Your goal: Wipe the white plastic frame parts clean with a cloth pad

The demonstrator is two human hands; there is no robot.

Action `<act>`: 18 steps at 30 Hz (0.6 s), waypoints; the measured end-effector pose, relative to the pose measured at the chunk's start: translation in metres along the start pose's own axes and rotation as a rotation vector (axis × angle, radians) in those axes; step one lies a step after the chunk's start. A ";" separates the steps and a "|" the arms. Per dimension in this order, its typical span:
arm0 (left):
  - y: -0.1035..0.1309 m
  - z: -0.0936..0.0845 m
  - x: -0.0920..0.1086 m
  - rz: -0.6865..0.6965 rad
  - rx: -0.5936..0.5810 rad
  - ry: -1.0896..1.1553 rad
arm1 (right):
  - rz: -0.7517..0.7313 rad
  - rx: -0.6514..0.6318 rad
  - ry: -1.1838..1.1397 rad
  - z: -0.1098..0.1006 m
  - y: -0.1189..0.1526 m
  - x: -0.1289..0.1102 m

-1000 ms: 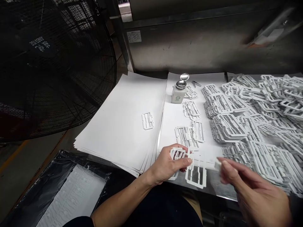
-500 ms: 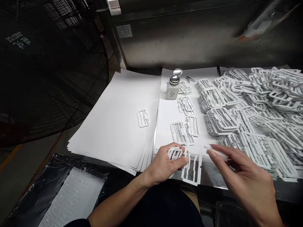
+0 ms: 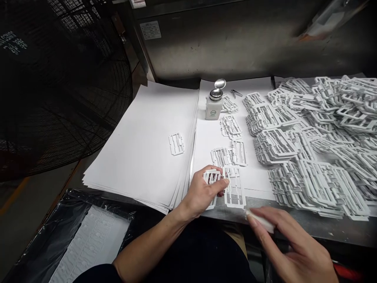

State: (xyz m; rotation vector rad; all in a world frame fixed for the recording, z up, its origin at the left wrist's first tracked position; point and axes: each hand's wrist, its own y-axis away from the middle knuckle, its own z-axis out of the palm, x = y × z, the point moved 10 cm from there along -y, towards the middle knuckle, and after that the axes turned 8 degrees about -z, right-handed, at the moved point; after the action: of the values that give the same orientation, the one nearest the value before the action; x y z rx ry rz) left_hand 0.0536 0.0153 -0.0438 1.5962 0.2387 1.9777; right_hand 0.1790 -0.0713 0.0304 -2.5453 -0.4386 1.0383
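Note:
My left hand (image 3: pixel 198 193) pinches a white plastic frame (image 3: pixel 242 196) with long slots, held up near the table's front edge. Several more such frames (image 3: pixel 211 177) are tucked in the same hand, partly hidden by the fingers. My right hand (image 3: pixel 291 243), below and to the right, grips a small white wad (image 3: pixel 262 221) between thumb and fingers; it may be cloth or cotton, which I cannot tell. The wad's tip is close to the held frame's lower right corner. Beyond my left hand, loose frames (image 3: pixel 220 156) lie on white paper.
A white pump bottle (image 3: pixel 213 109) with its metal lid raised stands behind, near nail clippers (image 3: pixel 236 93). Large heaps of white frames (image 3: pixel 324 122) cover the right side. One frame (image 3: pixel 176 144) lies on the left paper stack (image 3: pixel 141 157). A fan (image 3: pixel 64 78) stands at left.
My left hand has turned and lifted the held frame slightly up and left. My right hand has moved down and left with the wad, from beside the frame to its lower corner.

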 end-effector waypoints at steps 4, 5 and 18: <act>0.000 0.004 0.000 0.014 0.001 0.005 | -0.057 0.093 -0.016 0.009 -0.011 -0.017; 0.001 0.003 0.000 0.018 0.007 0.004 | -0.054 0.110 0.001 0.008 -0.011 -0.016; 0.003 -0.002 0.007 0.044 0.038 -0.016 | 0.141 0.272 0.075 -0.007 0.003 -0.001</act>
State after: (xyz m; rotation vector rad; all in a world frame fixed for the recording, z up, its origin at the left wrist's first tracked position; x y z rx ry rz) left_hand 0.0502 0.0169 -0.0370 1.6543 0.2384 2.0033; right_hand 0.1839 -0.0756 0.0342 -2.3866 -0.0901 0.9724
